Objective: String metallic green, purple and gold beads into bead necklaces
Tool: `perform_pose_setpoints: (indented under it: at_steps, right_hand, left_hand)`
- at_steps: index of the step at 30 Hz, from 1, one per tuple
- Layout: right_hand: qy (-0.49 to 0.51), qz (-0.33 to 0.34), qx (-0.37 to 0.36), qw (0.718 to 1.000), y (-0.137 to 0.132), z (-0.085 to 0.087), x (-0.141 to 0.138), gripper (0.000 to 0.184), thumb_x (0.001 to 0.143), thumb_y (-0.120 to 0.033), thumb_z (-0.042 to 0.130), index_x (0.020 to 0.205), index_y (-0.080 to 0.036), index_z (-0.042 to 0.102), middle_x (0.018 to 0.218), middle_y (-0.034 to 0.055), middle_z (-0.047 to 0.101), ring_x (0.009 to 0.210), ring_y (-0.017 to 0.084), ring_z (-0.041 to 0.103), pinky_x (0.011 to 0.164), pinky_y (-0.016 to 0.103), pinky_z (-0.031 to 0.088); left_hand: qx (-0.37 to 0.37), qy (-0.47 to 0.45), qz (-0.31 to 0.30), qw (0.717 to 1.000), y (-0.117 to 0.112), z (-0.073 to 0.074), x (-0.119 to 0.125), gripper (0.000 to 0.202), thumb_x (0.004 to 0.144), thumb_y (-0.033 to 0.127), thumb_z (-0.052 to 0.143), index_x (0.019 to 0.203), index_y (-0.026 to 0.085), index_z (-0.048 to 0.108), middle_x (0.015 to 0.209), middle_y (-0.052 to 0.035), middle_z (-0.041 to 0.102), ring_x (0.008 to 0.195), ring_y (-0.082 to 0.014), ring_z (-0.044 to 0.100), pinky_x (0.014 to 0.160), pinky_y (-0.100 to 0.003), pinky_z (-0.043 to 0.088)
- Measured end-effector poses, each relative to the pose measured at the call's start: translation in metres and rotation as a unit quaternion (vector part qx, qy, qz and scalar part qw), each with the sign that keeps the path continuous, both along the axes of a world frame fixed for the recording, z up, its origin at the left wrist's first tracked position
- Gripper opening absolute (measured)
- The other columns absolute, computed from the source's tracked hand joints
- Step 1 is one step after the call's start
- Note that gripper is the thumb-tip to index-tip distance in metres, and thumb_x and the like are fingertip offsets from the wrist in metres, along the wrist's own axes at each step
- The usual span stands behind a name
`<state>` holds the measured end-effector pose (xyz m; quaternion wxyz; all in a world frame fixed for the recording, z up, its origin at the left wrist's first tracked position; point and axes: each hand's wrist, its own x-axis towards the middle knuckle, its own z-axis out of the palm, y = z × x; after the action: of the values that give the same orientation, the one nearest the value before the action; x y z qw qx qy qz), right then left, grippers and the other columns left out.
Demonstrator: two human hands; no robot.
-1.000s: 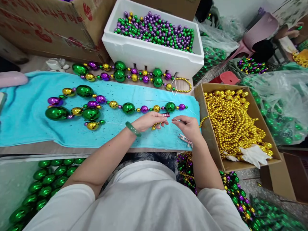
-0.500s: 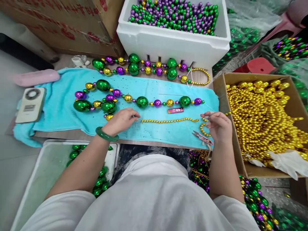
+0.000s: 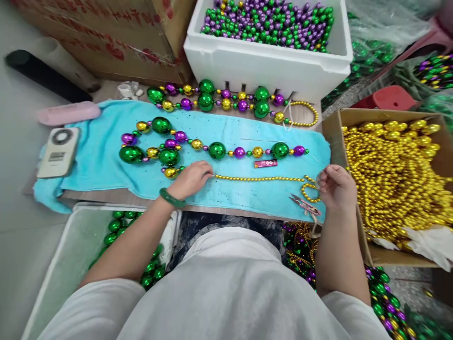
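Observation:
My left hand (image 3: 193, 179), wearing a green bangle (image 3: 172, 198), is closed with its fingertips at the left end of a gold bead string (image 3: 258, 178). That string runs straight to the right and curls into a loop near my right hand (image 3: 338, 186). The right fingers are pinched together; a thin clear thread (image 3: 316, 158) runs up to them from the end of a strand of large green, purple and gold beads (image 3: 217, 150). Below that hand lie pink thread snips (image 3: 305, 204). Between the two strings rests a small magenta packet (image 3: 265, 163).
A turquoise towel (image 3: 99, 165) covers the table. Behind it stand a white foam box (image 3: 262, 66) of beads and a finished-looking strand (image 3: 205, 101). At right is a carton (image 3: 366, 252) of gold strings. A white device (image 3: 58, 153) and pink case (image 3: 69, 113) lie left.
The view has shifted, so things sit further right. My left fingertips have come to the gold string's end. My right hand has moved away from the gold loop, and its fingers have closed together.

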<state>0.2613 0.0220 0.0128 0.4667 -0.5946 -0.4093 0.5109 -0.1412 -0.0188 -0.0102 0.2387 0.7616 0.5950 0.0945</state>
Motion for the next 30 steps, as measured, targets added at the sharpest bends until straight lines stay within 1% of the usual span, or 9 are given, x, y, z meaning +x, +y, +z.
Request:
perform_pose_setpoints:
  at_steps: [2,5,10,12,15,17,19,25,30]
  right_hand:
    - [-0.013,-0.001,0.0,1.0,-0.001,0.001,0.001,0.028,0.071,-0.043,0.069,0.073,-0.025,0.048,0.058,-0.0024,0.047,0.045,0.011,0.037,0.039,0.026,0.021]
    - [-0.055,0.015,-0.008,0.998,0.0,-0.004,-0.004,0.028,0.068,-0.042,0.069,0.074,-0.023,0.051,0.057,-0.0044,0.05,0.042,0.008,0.035,0.038,0.023,0.022]
    - [-0.183,0.142,-0.043,0.972,0.008,-0.021,-0.015,0.018,0.072,-0.035,0.063,0.075,-0.019,0.057,0.057,-0.004,0.052,0.046,0.009,0.04,0.045,0.023,0.031]
    - [-0.299,0.189,-0.024,0.935,0.01,-0.023,-0.016,0.012,0.072,-0.026,0.062,0.08,-0.017,0.063,0.064,-0.0014,0.058,0.054,0.011,0.047,0.055,0.026,0.039]
    - [-0.456,0.264,0.02,0.85,0.01,-0.021,-0.016,0.019,0.074,-0.015,0.058,0.089,-0.016,0.069,0.091,0.0067,0.069,0.075,0.017,0.058,0.072,0.03,0.045]
    - [-0.514,0.294,0.027,0.805,0.009,-0.019,-0.016,0.02,0.079,-0.014,0.055,0.091,-0.017,0.071,0.102,0.0085,0.07,0.085,0.02,0.061,0.077,0.031,0.046]
    - [-0.549,0.303,0.018,0.779,0.008,-0.018,-0.017,0.021,0.084,-0.017,0.052,0.089,-0.019,0.072,0.103,0.0079,0.071,0.087,0.021,0.062,0.076,0.031,0.046]
    - [-0.574,0.304,0.04,0.759,0.012,-0.036,-0.008,0.023,0.085,-0.026,0.05,0.089,-0.019,0.071,0.097,0.0083,0.071,0.083,0.023,0.063,0.071,0.032,0.046]
    - [-0.571,0.31,0.036,0.76,0.015,-0.044,-0.002,0.023,0.083,-0.031,0.05,0.088,-0.021,0.069,0.097,0.0078,0.07,0.081,0.024,0.062,0.064,0.033,0.043]
  left_hand:
    - [-0.008,-0.03,0.026,0.999,-0.003,0.005,-0.009,0.024,0.087,0.032,0.042,0.087,0.02,0.063,0.094,-0.0074,0.068,0.091,-0.0223,0.061,0.086,-0.034,0.048]
    - [-0.022,0.002,0.067,0.997,-0.007,0.007,-0.023,0.023,0.085,0.038,0.043,0.085,0.023,0.06,0.089,-0.0033,0.068,0.084,-0.0215,0.061,0.083,-0.034,0.048]
    - [-0.02,0.098,0.094,0.991,-0.011,-0.005,-0.033,0.022,0.079,0.036,0.041,0.08,0.023,0.059,0.089,-0.0052,0.067,0.082,-0.0251,0.06,0.077,-0.037,0.047]
    - [-0.007,0.116,0.095,0.989,-0.013,-0.01,-0.034,0.024,0.08,0.037,0.039,0.08,0.023,0.059,0.088,-0.0061,0.064,0.078,-0.0252,0.057,0.073,-0.038,0.046]
    - [0.015,0.124,0.096,0.987,-0.017,-0.014,-0.033,0.024,0.081,0.037,0.04,0.08,0.024,0.06,0.087,-0.0052,0.059,0.076,-0.024,0.055,0.07,-0.037,0.046]
    - [0.032,0.132,0.095,0.986,-0.019,-0.014,-0.031,0.024,0.083,0.036,0.04,0.08,0.024,0.061,0.086,-0.0053,0.057,0.08,-0.025,0.056,0.071,-0.037,0.046]
    - [0.044,0.137,0.086,0.986,-0.02,-0.012,-0.029,0.026,0.086,0.036,0.041,0.08,0.023,0.063,0.085,-0.0061,0.057,0.087,-0.0273,0.057,0.076,-0.039,0.048]
    - [0.032,0.125,0.057,0.99,-0.026,-0.004,-0.029,0.025,0.087,0.025,0.048,0.099,0.018,0.069,0.098,-0.0104,0.062,0.099,-0.0273,0.056,0.092,-0.04,0.047]
    - [0.053,0.088,0.038,0.994,-0.027,-0.006,-0.024,0.032,0.089,0.03,0.054,0.115,0.018,0.067,0.11,-0.0115,0.061,0.106,-0.0283,0.052,0.097,-0.042,0.044]
